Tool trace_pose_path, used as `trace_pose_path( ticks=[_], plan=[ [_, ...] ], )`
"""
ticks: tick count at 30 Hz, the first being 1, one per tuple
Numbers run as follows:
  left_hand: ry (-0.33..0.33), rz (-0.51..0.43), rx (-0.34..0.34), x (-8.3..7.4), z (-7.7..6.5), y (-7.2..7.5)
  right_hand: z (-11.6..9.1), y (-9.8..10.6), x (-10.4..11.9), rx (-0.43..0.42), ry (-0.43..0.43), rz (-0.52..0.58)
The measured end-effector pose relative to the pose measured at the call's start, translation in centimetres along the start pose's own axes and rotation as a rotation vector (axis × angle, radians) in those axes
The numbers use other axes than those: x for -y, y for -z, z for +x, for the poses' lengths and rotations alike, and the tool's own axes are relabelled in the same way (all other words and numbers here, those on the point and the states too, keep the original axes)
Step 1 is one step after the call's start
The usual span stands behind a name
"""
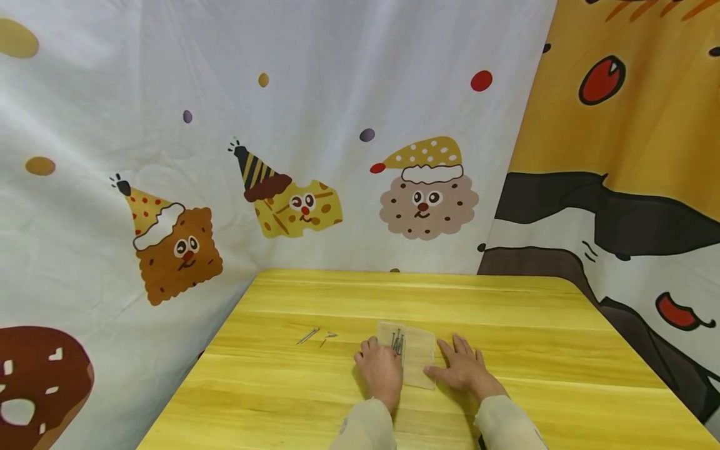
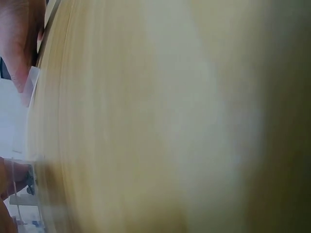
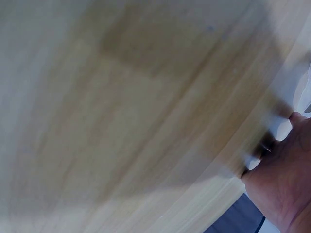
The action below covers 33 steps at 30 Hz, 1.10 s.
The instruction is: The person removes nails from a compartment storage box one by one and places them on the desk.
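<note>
A clear plastic box (image 1: pixel 384 331) lies on the table with its lid (image 1: pixel 419 359) folded out flat to the right. Inside its left half are several dark screws (image 1: pixel 397 342). My left hand (image 1: pixel 381 373) grips the box's near left side; in the left wrist view its fingers (image 2: pixel 13 177) curl at the clear wall. My right hand (image 1: pixel 464 369) rests beside the lid, fingers spread on the wood and thumb at the lid's right edge. Left of the box lie two long screws (image 1: pixel 308 335) and a few smaller ones (image 1: pixel 329 337).
The yellow wood-grain table (image 1: pixel 270 394) reaches back to a hanging cloth (image 1: pixel 337 75) printed with cartoon biscuits and cheese. The cloth also runs down along the table's left and right sides.
</note>
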<state>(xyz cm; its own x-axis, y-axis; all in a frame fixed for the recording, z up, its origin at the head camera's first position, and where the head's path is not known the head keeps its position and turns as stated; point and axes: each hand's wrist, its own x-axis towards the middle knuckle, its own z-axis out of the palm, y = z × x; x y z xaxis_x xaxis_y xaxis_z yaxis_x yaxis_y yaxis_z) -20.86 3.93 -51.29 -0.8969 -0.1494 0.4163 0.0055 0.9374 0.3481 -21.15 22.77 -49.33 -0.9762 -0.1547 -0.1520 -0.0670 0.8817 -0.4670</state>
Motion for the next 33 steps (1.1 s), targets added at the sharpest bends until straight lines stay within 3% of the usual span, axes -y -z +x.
trace_pose_path(
  ticks=[14, 22, 26, 33],
  plan=[
    [-0.028, 0.085, 0.013, -0.1, 0.03, 0.19, -0.08, -0.11, 0.17, -0.009, 0.006, -0.011],
    [-0.074, 0.098, -0.038, -0.06, 0.13, 0.0, 0.18, -0.21, 0.0, -0.004, 0.0, -0.007],
    [-0.069, 0.051, -0.071, -0.09, 0.22, 0.07, 0.25, -0.27, -0.18, -0.002, 0.0, -0.015],
    [-0.04, -0.136, -0.135, 0.31, 0.38, 0.3, 0.14, -0.02, -0.06, 0.003, -0.001, -0.009]
  ],
)
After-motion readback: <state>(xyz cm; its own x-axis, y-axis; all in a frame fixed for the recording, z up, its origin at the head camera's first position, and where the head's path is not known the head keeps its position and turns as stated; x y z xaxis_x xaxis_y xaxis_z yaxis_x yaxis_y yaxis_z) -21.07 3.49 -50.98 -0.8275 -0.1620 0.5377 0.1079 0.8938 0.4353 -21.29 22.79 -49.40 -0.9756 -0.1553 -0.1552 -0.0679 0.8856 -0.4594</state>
